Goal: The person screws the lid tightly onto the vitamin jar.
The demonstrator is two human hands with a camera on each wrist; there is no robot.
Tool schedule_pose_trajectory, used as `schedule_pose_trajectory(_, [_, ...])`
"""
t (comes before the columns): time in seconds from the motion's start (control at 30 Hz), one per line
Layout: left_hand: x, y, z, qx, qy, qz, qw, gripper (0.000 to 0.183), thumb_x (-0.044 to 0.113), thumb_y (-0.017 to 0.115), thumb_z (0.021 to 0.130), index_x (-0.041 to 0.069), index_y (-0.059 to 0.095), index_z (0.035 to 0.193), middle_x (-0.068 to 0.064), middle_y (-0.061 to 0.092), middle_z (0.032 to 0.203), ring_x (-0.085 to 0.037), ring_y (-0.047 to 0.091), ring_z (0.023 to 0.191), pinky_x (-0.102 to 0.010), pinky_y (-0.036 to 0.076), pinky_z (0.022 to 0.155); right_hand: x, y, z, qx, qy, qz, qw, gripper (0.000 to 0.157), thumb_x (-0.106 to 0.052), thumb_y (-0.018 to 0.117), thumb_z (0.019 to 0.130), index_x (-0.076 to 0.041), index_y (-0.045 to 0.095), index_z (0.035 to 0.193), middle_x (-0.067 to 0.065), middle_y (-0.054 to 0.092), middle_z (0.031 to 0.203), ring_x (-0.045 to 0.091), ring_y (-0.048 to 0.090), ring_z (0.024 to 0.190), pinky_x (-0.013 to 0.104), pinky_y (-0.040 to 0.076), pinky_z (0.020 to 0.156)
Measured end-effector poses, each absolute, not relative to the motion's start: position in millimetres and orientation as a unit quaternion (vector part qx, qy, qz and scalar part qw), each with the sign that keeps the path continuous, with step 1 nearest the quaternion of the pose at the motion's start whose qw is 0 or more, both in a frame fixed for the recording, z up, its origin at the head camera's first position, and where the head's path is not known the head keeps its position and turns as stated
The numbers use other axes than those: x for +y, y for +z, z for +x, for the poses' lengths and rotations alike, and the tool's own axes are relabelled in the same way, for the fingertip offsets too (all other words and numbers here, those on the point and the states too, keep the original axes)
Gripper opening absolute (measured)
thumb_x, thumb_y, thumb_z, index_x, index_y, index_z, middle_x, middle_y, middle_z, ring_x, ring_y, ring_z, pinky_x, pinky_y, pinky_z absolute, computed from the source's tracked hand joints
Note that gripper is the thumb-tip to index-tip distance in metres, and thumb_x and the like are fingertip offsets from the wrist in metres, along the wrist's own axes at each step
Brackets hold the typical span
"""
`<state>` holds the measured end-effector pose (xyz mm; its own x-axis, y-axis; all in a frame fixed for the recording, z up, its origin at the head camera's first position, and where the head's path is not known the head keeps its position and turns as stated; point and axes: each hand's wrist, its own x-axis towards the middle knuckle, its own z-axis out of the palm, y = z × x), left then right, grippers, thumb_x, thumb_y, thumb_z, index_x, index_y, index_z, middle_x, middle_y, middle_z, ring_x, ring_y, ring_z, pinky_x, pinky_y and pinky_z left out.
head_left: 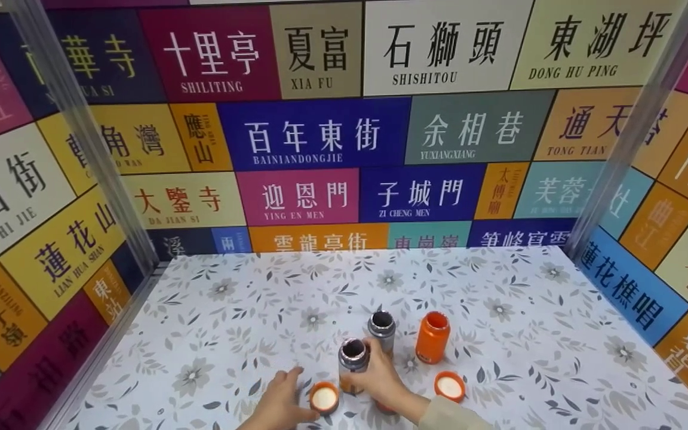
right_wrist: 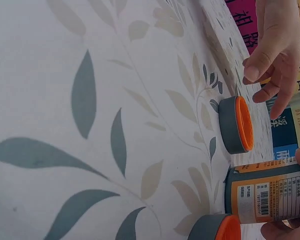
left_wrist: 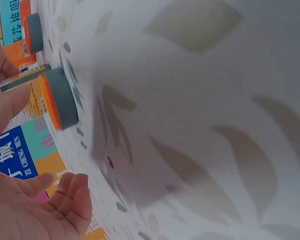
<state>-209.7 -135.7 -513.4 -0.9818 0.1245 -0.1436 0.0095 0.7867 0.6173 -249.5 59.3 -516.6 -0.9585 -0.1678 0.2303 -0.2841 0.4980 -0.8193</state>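
Observation:
My right hand (head_left: 380, 376) grips an open-mouthed grey bottle (head_left: 353, 355), which stands upright at the tabletop. In the right wrist view this bottle (right_wrist: 270, 195) shows an orange-yellow printed label with a barcode. My left hand (head_left: 281, 400) is held just left of a lid (head_left: 324, 397), its fingers apart and nothing in them. That lid (right_wrist: 235, 125) is grey outside and orange inside, and lies inner side up beside the bottle. Another such lid (right_wrist: 215, 230) is cut off by the lower edge of the right wrist view. An orange-rimmed thing under my right wrist is mostly hidden.
Behind the held bottle stands a second open grey bottle (head_left: 382, 325), with an open orange bottle (head_left: 433, 337) to its right. An orange-rimmed lid (head_left: 450, 387) lies in front of the orange one. Sign-covered walls (head_left: 320, 134) bound the flower-patterned table (head_left: 260, 286).

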Motion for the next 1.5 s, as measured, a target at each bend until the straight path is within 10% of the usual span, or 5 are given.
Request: schedule_pose_trajectory(1.5, [-117, -526, -219, 0.941, 0.312, 0.104, 0.084, 0.056, 0.031, 0.075, 0.051, 0.007, 0.047, 0.093, -0.005, 0.044, 0.078, -0.019, 0.047, 0.066, -0.036, 0.039, 0.059, 84, -549, -256, -0.865, 0.448, 0.227, 0.006, 0.081, -0.034, 0.072, 0.057, -0.005, 0.034, 0.122, 0.010, 0.049, 0.113, 0.025, 0.045, 0.102, 0.042, 0.031, 0.088])
